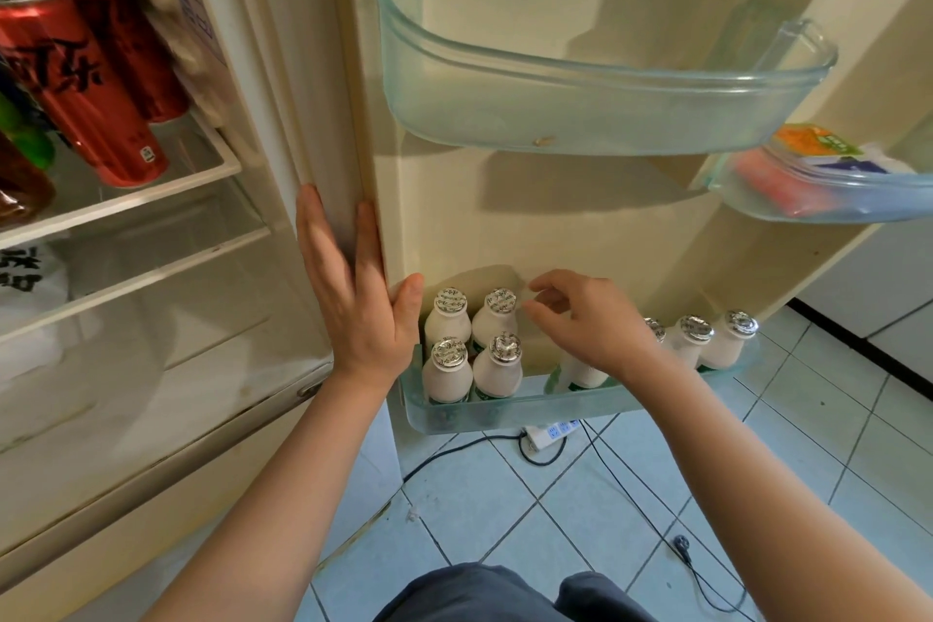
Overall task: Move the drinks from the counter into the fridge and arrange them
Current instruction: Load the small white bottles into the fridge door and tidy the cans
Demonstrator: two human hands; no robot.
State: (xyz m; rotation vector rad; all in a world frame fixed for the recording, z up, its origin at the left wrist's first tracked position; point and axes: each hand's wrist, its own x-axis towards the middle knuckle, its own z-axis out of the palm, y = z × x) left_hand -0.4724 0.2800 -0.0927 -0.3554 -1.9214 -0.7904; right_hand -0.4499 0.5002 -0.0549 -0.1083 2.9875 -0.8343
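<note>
White milk bottles [447, 371] crowd the door bin [505, 412] lower centre; left hand [353, 298] flat, bracing the fridge door [555, 227], right hand [585, 328] loose, empty, likely tidying rows.

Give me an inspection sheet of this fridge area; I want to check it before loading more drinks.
Surface: bottom door shelf, translucent, carrying the bottles.
Job's things: white bottles upright, four at the left end, three at the right, one partly hidden under the right hand; red cans on an inner fridge shelf.
Clutter: packets in a side door bin; white bag lower inside the fridge.
Grippers: left hand flat against the fridge edge; right hand above the bottles, fingers loosely curled, nothing gripped.
Cables: power strip and black cables on the floor beneath the door shelf.
Surroundings: tiled floor; upper door shelf.
</note>
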